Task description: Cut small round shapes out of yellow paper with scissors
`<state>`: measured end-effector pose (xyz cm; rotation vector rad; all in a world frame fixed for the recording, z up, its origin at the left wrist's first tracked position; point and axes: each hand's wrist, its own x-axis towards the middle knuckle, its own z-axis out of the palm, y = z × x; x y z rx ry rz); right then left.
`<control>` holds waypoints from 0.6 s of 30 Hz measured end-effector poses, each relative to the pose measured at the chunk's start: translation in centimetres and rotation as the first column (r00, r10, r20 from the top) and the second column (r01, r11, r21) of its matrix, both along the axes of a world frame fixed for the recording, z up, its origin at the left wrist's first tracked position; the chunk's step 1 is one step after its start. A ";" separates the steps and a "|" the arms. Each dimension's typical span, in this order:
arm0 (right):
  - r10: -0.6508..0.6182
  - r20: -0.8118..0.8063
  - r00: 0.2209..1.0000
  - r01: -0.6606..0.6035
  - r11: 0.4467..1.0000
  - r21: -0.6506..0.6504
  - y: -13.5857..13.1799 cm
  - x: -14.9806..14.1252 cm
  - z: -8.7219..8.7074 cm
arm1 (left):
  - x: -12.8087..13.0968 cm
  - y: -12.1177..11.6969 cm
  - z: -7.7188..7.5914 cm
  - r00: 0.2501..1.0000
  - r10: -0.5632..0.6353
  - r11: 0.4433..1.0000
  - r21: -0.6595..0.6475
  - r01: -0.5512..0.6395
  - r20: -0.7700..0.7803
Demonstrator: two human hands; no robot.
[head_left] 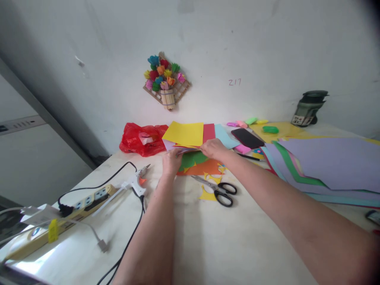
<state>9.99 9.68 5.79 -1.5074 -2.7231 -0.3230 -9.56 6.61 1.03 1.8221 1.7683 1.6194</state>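
Both my arms reach forward to a small stack of coloured paper (190, 136) at the far middle of the table, with a yellow sheet on top, red and light blue beside it, green and orange below. My left hand (171, 160) pinches the near left edge of the stack, fingers closed on the sheets. At the near right edge my right hand (214, 149) also grips the sheets, lifting the upper ones slightly. Black-handled scissors (218, 190) lie just in front of my hands on yellow paper scraps (207, 195).
A glue gun (137, 181) and power strip (86, 202) with cables lie left. A red plastic bag (141, 138) sits behind. A phone (247, 138), erasers and a large pile of paper sheets (329, 166) fill the right. A paper flower craft (165, 81) hangs on the wall.
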 end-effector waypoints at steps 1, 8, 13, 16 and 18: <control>-0.016 -0.023 1.000 0.016 1.000 0.003 0.3 0.1 0.0 | 0.0 -0.1 0.2 1.000 0.017 0.996 0.086 -0.016 -0.016; -0.101 -0.148 0.984 0.103 0.995 0.006 1.4 0.7 -0.1 | 0.6 -1.1 0.9 0.900 0.382 0.886 0.362 -0.292 -0.211; -0.133 -0.221 0.966 0.139 0.990 0.013 1.2 0.8 0.4 | 2.3 -1.6 0.2 0.883 0.108 0.992 -0.013 -0.128 -0.457; -0.120 -0.216 0.969 0.128 0.991 0.026 0.9 0.8 0.5 | 3.3 -1.6 0.2 0.895 -0.065 0.990 -0.142 0.002 -0.441; -0.093 -0.193 0.977 0.100 0.994 0.031 0.7 0.7 0.5 | 3.8 -1.5 0.4 0.946 -0.145 0.973 -0.216 0.083 -0.289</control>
